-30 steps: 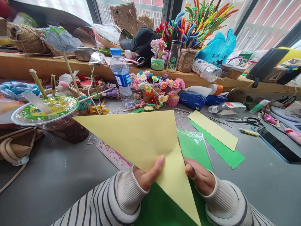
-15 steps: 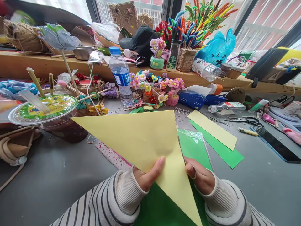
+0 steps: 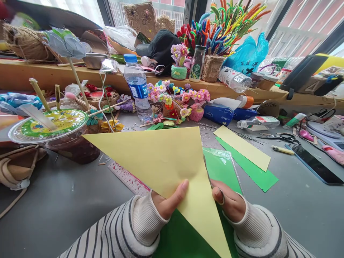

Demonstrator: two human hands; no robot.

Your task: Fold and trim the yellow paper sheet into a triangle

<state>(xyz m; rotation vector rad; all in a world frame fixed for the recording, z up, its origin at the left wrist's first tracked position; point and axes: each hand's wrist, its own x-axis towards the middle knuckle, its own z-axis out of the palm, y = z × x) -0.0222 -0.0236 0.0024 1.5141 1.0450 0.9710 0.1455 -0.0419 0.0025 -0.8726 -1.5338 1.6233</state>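
Note:
A yellow sheet of paper [image 3: 158, 154], folded into a triangle, is held up in front of me. My left hand [image 3: 173, 200] grips its lower left edge, thumb on the front face and the other fingers hidden behind. At the right edge my right hand [image 3: 228, 200] is closed on the paper, its thumb beside the edge and most fingers out of sight. Under the triangle lies green paper [image 3: 182, 233]. Behind it, a clear plastic sleeve with green paper [image 3: 223, 165] rests on the table.
A patterned ruler [image 3: 127, 177] lies left of the paper. To the right are a yellow strip [image 3: 244, 148], a green strip [image 3: 264, 181], scissors [image 3: 286, 138] and a phone [image 3: 318, 165]. A lidded cup [image 3: 72, 148] stands left, a water bottle [image 3: 138, 93] behind.

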